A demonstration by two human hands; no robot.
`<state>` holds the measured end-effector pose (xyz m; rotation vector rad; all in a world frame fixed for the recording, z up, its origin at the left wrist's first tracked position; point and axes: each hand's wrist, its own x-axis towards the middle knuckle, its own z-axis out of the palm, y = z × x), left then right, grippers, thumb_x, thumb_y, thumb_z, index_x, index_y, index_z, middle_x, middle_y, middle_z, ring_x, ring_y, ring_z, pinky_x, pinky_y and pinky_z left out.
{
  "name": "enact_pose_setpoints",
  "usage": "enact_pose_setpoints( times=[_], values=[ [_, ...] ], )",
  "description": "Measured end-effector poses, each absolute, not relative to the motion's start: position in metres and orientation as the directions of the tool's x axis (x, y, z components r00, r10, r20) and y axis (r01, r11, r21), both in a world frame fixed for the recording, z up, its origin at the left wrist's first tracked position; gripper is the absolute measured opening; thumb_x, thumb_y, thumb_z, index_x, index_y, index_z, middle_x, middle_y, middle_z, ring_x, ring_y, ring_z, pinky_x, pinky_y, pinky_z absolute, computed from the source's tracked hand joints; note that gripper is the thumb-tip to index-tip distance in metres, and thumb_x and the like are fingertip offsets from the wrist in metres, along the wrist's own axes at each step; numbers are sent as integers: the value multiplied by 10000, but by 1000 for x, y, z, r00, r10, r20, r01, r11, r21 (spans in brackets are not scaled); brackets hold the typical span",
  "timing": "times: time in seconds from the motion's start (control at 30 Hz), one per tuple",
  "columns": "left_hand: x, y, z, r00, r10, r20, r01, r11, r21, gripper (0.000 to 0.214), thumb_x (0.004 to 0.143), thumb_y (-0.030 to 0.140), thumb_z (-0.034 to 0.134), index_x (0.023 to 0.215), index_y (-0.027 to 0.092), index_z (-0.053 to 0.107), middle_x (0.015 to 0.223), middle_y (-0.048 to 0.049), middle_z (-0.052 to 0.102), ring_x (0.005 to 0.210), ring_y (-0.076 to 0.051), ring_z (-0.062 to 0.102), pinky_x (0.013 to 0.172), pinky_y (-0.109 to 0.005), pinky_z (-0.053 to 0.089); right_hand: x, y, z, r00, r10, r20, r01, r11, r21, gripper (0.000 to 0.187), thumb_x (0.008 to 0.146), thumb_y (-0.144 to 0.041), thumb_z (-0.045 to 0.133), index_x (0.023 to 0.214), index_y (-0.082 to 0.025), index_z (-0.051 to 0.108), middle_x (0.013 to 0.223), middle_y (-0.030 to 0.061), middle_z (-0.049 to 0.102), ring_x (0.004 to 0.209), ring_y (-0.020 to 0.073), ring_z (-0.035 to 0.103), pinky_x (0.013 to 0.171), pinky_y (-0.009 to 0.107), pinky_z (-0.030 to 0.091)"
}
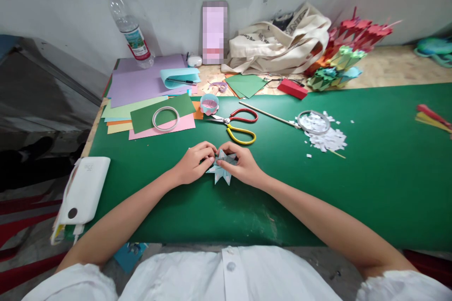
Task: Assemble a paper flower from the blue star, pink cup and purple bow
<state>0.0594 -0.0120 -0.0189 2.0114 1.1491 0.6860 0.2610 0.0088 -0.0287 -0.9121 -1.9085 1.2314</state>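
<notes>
Between my two hands is a pale blue folded paper star (223, 175) with several points, just above the green table mat. My left hand (196, 162) pinches its left side with thumb and fingers. On the other side my right hand (243, 164) grips the star, its thumb lying across the upper face. Scissors (235, 124) with one red and one yellow handle lie just beyond my hands, blades toward the left. A small pink and blue paper cup shape (209, 104) sits beside the blade tips.
Colored paper sheets (148, 75) with a tape roll (165, 119) lie back left, near a plastic bottle (130, 28). A white power bank (88, 190) rests at the left edge. Paper scraps (323, 134), a thin stick (268, 114), a canvas bag (275, 47) and folded paper flowers (339, 56) occupy the right.
</notes>
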Motion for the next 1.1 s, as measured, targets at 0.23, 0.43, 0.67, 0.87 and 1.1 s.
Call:
enact_pose_setpoints(
  times=[0.23,0.43,0.67,0.87,1.1],
  values=[
    [60,-12,-19,470,876,109,504,-368,782,197,938,227,477,779,177,582,1046,-56,650,876,-140,614,791,-279,482,262,10,-29,-527,832,175,196,319,-927,109,843,-259,643,901,-172,611,747,-35,565,616,71,418,589,210,349],
    [60,-12,-18,479,871,108,509,-376,774,208,950,256,475,803,177,598,1048,-57,649,870,-137,611,793,-276,490,261,9,-30,-533,826,185,190,331,-924,109,848,-264,637,901,-173,608,755,-30,586,612,71,430,586,208,353],
    [61,-12,-18,480,871,103,527,-380,760,208,935,229,459,787,175,594,1051,-63,646,856,-134,604,775,-269,489,261,10,-30,-532,825,191,199,341,-919,96,848,-263,629,894,-183,601,754,-27,597,630,81,464,602,213,369],
    [62,-12,-19,476,873,107,531,-383,756,199,923,215,461,763,176,574,1054,-70,647,866,-139,602,779,-271,488,261,9,-30,-526,829,193,212,347,-914,95,849,-267,621,898,-187,602,768,-19,622,628,84,478,610,217,377],
    [62,-12,-17,469,877,106,531,-376,759,215,935,221,453,757,172,564,1066,-67,643,849,-127,596,763,-258,469,260,9,-30,-513,833,208,203,353,-913,95,839,-248,623,903,-181,598,767,-22,612,636,80,481,594,208,369]
  ],
)
